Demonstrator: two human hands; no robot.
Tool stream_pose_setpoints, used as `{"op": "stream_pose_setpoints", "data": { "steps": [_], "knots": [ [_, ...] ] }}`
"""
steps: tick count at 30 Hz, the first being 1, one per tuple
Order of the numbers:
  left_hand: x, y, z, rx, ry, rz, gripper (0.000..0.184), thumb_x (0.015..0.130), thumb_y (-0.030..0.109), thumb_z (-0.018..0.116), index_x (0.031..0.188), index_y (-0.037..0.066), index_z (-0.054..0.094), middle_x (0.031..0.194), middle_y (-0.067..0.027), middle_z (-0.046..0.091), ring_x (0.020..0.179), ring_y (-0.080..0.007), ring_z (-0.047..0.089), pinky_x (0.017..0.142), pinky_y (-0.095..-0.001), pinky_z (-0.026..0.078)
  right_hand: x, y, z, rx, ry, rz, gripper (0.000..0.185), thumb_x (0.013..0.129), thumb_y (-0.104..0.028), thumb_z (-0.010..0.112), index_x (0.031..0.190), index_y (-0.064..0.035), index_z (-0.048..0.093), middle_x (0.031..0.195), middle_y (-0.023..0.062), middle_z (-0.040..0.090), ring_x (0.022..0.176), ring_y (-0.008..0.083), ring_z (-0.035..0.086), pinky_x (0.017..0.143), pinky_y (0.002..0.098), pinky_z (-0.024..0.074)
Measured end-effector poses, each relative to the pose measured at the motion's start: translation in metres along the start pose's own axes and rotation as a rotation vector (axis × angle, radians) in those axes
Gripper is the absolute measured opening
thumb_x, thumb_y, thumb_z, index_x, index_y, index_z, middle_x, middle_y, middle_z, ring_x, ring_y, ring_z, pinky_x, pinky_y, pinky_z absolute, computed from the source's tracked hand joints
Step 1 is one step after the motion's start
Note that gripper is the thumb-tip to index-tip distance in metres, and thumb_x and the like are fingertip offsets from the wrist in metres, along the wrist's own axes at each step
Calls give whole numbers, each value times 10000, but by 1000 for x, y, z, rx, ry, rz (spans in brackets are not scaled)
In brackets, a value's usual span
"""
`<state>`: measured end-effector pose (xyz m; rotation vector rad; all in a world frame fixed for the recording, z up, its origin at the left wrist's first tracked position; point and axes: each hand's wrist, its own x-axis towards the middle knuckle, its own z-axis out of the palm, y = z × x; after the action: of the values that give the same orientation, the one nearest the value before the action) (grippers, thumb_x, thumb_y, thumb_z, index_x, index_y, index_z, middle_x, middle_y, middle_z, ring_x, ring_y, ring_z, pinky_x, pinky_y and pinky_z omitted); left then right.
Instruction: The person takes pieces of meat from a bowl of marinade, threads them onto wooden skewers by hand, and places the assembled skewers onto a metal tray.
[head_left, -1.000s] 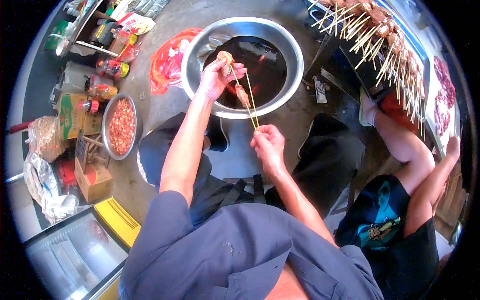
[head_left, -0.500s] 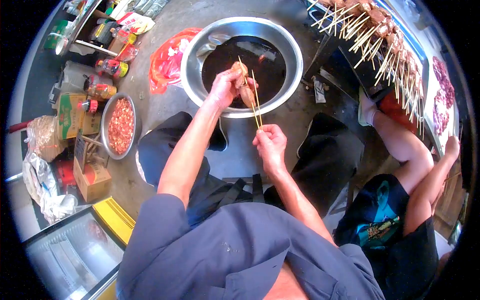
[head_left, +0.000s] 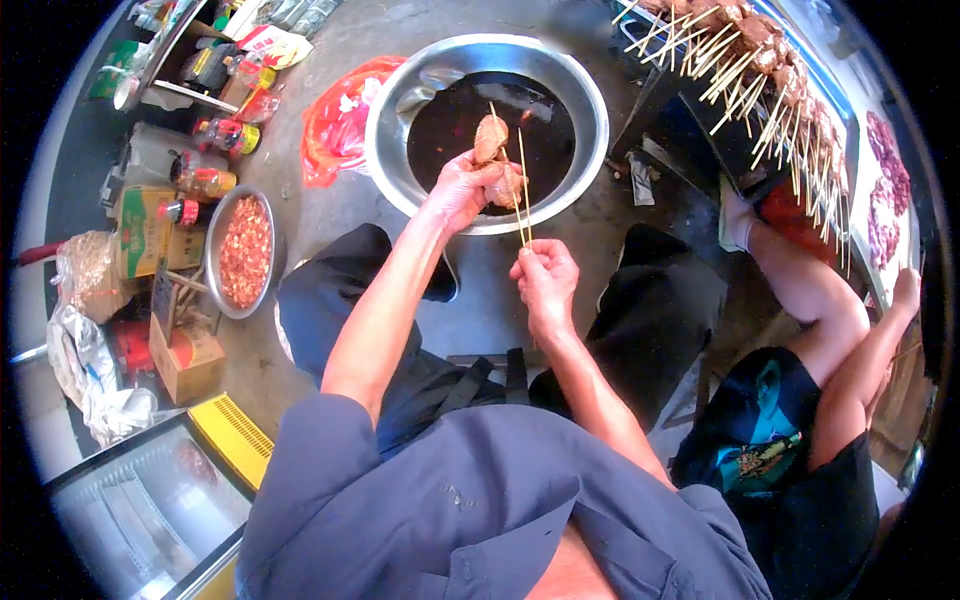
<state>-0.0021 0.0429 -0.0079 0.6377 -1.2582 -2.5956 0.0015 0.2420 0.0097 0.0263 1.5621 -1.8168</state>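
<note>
My left hand (head_left: 462,192) is closed around brown marinated meat, with one piece (head_left: 491,138) sticking up above the fingers and another (head_left: 507,188) just below it. They look like chicken wings. Two thin bamboo skewers (head_left: 525,228) run up from my right hand (head_left: 547,283), whose fingers pinch their lower ends. One skewer tip shows above the upper piece; the other stands beside the meat, and whether it pierces the lower piece I cannot tell. Both hands are at the near side of a wide metal basin (head_left: 592,130) holding dark liquid (head_left: 440,125).
A red plastic bag (head_left: 335,120) lies left of the basin, near a bowl of chopped reddish pieces (head_left: 243,252). Bottles (head_left: 228,135) and cardboard boxes (head_left: 185,365) stand further left. At right, many skewered meats (head_left: 765,50) overhang a tray, beside another person's leg (head_left: 805,280).
The upper meat piece now stands higher and more exposed above my left fingers, and the lower piece has turned. My right hand still holds the skewers in nearly the same place.
</note>
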Motion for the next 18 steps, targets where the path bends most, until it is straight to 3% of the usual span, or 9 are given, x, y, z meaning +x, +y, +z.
{"op": "stream_pose_setpoints", "data": {
  "steps": [2, 7, 10, 13, 15, 16, 18],
  "knots": [
    [-2, 1, 1, 36, 5, -29, 333, 861, 93, 650, 1137, -45, 526, 1036, -157, 651, 957, -273, 658, 891, -404, 527, 0, 4, -1, -7, 12, -6, 107, 902, -108, 566, 948, -12, 549, 678, 31, 600, 565, 83, 513, 499, 234, 400],
    [-5, -4, 1, 79, -98, -138, 342, 871, 111, 648, 1156, -28, 520, 1053, -185, 644, 966, -317, 657, 871, -413, 533, 0, 2, -1, 8, 14, -1, 106, 903, -107, 567, 950, -13, 551, 690, 32, 601, 568, 83, 509, 506, 236, 402],
    [-5, -2, 8, 55, -120, -75, 323, 886, 137, 636, 1147, -22, 532, 1032, -181, 651, 956, -324, 661, 865, -420, 535, 5, -1, 3, 4, 31, -11, 105, 904, -107, 564, 948, -13, 554, 701, 36, 606, 585, 89, 522, 522, 244, 413],
    [-7, 6, 17, 90, 14, -37, 342, 895, 193, 640, 1146, -15, 536, 1002, -161, 658, 903, -285, 673, 828, -391, 551, 4, -3, 6, -101, 69, -90, 111, 906, -110, 562, 948, -8, 555, 711, 45, 614, 614, 103, 551, 555, 258, 441],
    [-10, 16, 18, 347, 126, -161, 383, 895, 233, 650, 1167, -8, 530, 1001, -140, 658, 849, -240, 674, 780, -352, 559, 6, -2, 9, -180, 103, -153, 114, 906, -111, 561, 951, -6, 554, 716, 49, 620, 630, 109, 567, 574, 265, 455],
    [-13, 23, 20, 302, 46, -205, 406, 888, 244, 662, 1178, -4, 524, 1006, -118, 656, 819, -201, 668, 736, -323, 558, 8, 3, 9, -202, 109, -193, 114, 906, -109, 561, 953, -5, 553, 724, 52, 626, 643, 113, 577, 592, 269, 463],
    [-13, 15, 20, 260, 30, -202, 401, 887, 235, 661, 1178, -5, 525, 1009, -116, 656, 820, -202, 668, 738, -327, 558, 7, 9, 10, -226, 115, -230, 115, 906, -108, 561, 955, -4, 553, 732, 55, 633, 656, 117, 588, 609, 273, 471]
  ]
}}
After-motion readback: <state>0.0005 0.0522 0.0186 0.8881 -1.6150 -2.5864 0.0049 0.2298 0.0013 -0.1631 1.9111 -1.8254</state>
